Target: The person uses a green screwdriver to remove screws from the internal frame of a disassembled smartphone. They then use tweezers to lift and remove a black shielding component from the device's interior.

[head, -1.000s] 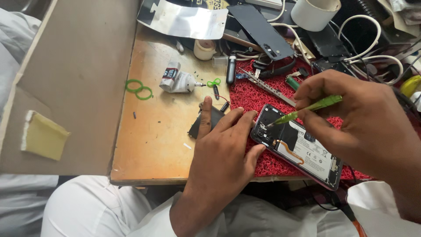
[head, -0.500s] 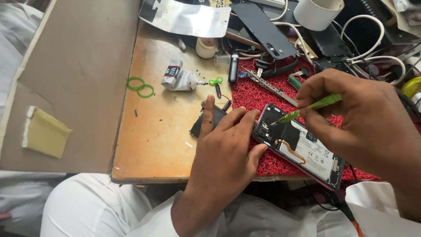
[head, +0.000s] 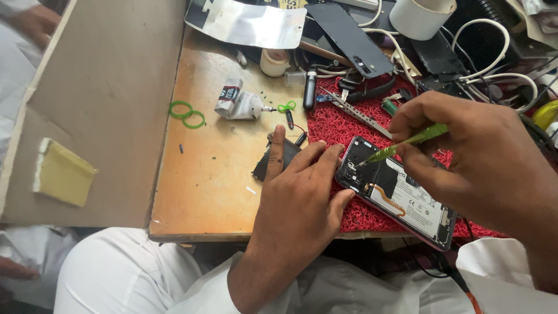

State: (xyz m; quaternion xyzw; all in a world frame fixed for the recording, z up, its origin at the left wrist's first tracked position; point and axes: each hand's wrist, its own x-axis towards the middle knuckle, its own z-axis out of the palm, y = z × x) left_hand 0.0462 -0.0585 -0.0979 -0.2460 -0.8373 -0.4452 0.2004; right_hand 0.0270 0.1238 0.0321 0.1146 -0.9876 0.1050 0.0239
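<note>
Red mat (head: 337,125) partly hidden under opened phone (head: 395,192). Left hand (head: 302,192) lies flat, fingers spread, steadying phone's top edge. Right hand (head: 482,157) pinches green tool (head: 407,142), tip on phone; screw detail unreadable.

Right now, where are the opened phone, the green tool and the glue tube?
opened phone (head: 407,200): head view, on its exposed inner plate.
green tool (head: 407,142): head view, mid-shaft, just below the right hand's fingers.
glue tube (head: 238,104): head view, on its crumpled white body.
</note>
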